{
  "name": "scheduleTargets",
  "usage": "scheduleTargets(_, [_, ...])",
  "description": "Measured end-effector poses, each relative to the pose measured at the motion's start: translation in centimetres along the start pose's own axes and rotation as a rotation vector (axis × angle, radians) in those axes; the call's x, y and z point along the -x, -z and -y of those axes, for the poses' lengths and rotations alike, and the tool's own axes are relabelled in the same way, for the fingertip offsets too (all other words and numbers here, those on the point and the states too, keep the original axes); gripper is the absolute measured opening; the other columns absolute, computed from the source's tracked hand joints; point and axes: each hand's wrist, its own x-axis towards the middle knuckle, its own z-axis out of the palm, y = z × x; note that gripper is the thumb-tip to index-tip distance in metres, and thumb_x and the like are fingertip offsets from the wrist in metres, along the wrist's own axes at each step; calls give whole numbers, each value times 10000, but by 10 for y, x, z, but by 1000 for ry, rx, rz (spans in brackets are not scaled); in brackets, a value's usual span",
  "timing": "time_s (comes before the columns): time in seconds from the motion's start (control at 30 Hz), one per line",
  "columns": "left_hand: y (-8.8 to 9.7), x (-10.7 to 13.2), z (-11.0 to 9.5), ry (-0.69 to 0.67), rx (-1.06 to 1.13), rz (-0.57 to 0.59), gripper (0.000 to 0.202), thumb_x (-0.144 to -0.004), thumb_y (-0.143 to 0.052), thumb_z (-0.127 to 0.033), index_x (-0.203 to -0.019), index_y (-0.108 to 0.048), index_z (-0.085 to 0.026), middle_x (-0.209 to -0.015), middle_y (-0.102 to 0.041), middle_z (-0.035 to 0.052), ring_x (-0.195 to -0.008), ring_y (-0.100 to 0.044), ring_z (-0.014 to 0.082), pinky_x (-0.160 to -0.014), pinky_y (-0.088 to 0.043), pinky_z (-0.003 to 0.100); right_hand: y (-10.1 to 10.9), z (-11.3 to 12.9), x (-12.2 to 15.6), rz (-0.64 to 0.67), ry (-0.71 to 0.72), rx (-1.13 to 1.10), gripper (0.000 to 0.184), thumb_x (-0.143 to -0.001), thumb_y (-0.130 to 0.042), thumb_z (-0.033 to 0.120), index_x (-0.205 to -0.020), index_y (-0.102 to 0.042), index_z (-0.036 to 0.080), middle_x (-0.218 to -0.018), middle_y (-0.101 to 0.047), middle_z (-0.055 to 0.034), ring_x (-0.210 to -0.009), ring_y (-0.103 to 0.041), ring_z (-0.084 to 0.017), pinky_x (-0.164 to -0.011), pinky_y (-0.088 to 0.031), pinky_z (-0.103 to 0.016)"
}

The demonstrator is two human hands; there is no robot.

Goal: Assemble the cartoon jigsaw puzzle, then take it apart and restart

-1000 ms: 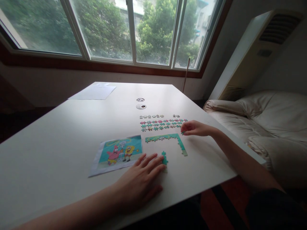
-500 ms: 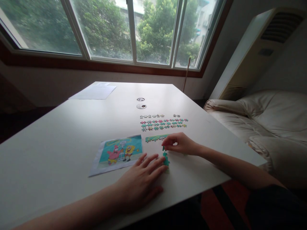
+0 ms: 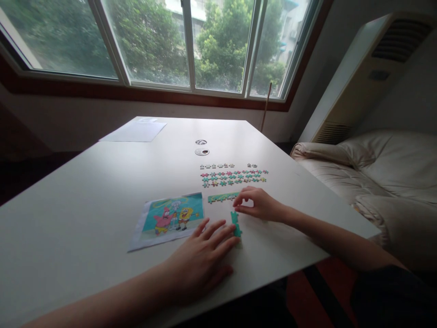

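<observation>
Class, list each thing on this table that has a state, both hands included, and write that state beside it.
left hand: open, flat on the table, fingertips at the short green strip.
right hand: fingers curled at that strip's far end; grip unclear.
short green strip: pieces joined, lying flat.
border section: joined, partly hidden by right hand.
loose pieces: separate, in rows.
reference picture: flat, face up.

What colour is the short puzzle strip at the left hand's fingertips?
The strip is teal; head view.
</observation>
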Motion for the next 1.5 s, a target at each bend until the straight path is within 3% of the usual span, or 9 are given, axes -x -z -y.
scheduleTargets(0.3, [-1,3,0,13,-92,-5,414,-867,-412,-341,-1270,-370,-255,-1352,-383,44,-1244,-293,309,-999,-230,512,3,1,-8,214,9,62,86,-748,-608,245,-776,-635,169,-709,-602,-14,-675,-521,-116,-656,-397,-234])
scheduleTargets(0.63, [-1,14,8,2,-242,-6,382,-890,-379,-363,-1242,-396,-218,-1353,-380,73,-1257,-267,296,-1026,-130,503,-8,12,-29,325,28,140,55,-761,-550,178,-772,-595,147,-708,-580,-31,-665,-487,-121,-601,-369,-222])
scheduleTargets(1.03, [2,26,15,46,-298,-97,347,-904,-351,-427,-1191,-447,-257,-1309,-448,22,-1234,-327,250,-1030,-85,430,-23,11,-43,261,155,213,74,-777,-524,194,-806,-577,153,-737,-585,-33,-705,-496,-136,-676,-374,-251])
scheduleTargets(1.33, [2,29,20,74,-325,-143,332,-894,-380,-430,-1143,-488,-239,-1269,-488,39,-1218,-342,255,-1031,-82,437,-31,11,-46,159,175,255,92,-808,-498,209,-817,-563,145,-775,-591,-47,-724,-505,-142,-705,-378,-262])
scheduleTargets(1.5, [6,27,26,97,-311,-88,326,-896,-380,-409,-1155,-485,-242,-1288,-469,39,-1208,-352,268,-1013,-164,459,-32,12,-49,132,143,291,99,-814,-489,217,-806,-560,148,-795,-604,-53,-731,-515,-150,-725,-374,-279])
